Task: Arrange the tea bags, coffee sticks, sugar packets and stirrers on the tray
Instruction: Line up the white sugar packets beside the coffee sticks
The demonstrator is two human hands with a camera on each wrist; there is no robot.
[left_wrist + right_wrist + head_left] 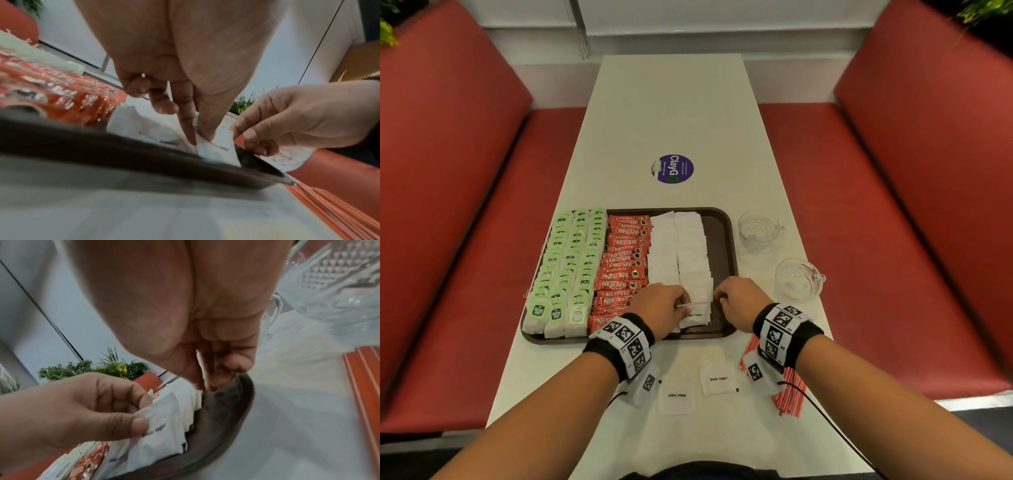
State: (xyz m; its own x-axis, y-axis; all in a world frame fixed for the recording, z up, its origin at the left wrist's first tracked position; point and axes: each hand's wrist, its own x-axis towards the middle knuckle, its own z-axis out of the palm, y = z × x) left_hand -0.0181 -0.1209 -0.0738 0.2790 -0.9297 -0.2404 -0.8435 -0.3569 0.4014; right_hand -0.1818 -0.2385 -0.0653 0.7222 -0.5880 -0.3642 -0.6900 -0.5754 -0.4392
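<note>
A dark brown tray (722, 240) holds rows of green tea bags (571, 260), red coffee sticks (623, 263) and white sugar packets (688, 253). My left hand (683, 306) pinches one sugar packet (697, 314) between thumb and forefinger at the near end of the right sugar row; the pinch (200, 138) shows in the left wrist view on that packet (220, 148). My right hand (719, 298) has its fingers curled, with thumb and fingertips closed (205, 387) on the right edge of the sugar row. Two loose sugar packets (677, 395) lie on the table. Red stirrers (789, 394) lie under my right wrist.
Two glass cups (759, 230) (798, 279) stand to the right of the tray. The white table (671, 113) runs away from me, with a round purple sticker (673, 169). Red benches (448, 205) flank it. A bare strip of tray lies right of the sugar.
</note>
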